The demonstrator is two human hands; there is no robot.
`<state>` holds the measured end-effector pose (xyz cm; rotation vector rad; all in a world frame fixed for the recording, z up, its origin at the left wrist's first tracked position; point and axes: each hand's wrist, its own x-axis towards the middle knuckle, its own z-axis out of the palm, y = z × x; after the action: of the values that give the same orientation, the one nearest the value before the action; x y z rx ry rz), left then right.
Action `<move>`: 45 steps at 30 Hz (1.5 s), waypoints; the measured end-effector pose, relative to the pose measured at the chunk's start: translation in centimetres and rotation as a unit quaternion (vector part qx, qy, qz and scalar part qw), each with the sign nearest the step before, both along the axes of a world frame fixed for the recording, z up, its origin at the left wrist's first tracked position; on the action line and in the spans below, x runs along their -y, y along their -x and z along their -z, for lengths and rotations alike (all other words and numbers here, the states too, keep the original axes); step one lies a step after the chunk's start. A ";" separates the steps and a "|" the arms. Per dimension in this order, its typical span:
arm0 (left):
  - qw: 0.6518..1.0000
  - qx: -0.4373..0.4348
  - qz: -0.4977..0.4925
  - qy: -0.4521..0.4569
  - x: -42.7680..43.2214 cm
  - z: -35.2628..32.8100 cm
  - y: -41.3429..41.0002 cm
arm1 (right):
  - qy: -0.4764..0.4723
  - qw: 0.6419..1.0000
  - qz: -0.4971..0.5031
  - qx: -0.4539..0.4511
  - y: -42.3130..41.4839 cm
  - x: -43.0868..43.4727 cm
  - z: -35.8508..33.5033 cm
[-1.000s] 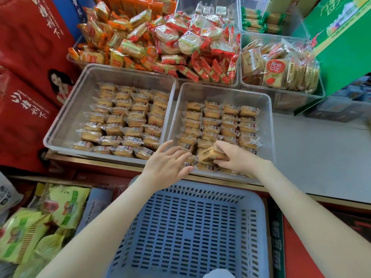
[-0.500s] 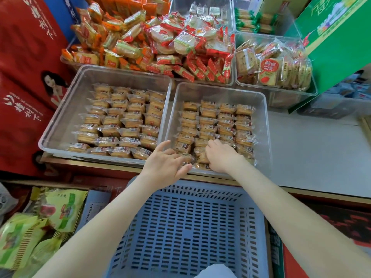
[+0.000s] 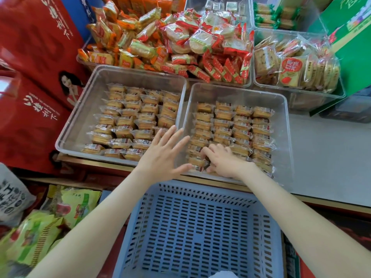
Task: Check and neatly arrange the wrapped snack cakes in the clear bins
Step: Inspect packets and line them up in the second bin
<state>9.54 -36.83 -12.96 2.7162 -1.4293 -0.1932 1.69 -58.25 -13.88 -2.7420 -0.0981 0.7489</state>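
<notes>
The left hand (image 3: 162,155) is hovering flat with its fingers straight and fanned wide, holding nothing, above the spot where the near corners of the two clear bins meet. The right hand (image 3: 223,161) is reaching into the right bin (image 3: 282,109), knuckles up and fingers bent down into the packets. Whether it is pinching one or only pressing on them cannot be told.

The snack cakes (image 3: 243,125) are lying in tidy rows in that bin, and the right hand is sitting on the nearest rows at their left end. The left bin (image 3: 78,111), just beside it, is holding its own rows of cakes (image 3: 136,115), with the left fingertips over their near right corner. A blue basket (image 3: 196,227) is standing below both forearms.

A second ago the right hand was lifting one cake clear of the near row; now no cake is showing above the rows. The left hand's fingers were loosely bent half a second ago and are now splayed.
</notes>
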 end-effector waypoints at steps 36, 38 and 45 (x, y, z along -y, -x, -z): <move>0.822 -0.416 -0.214 0.323 2.7 -6.5 4.9 | -0.610 0.614 0.485 0.129 4.1 -3.0 -8.6; 0.787 -0.450 -0.239 0.349 2.7 -7.0 6.0 | -0.635 0.604 0.468 0.110 5.3 -3.1 -8.9; 0.714 -0.522 -0.260 0.387 1.5 -7.6 8.1 | -0.573 0.695 0.431 0.054 8.5 -3.9 -8.4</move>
<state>1.43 -38.29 -5.35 1.6192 -0.2502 -0.7288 -6.79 -54.31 -5.46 -1.3198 0.5014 0.0996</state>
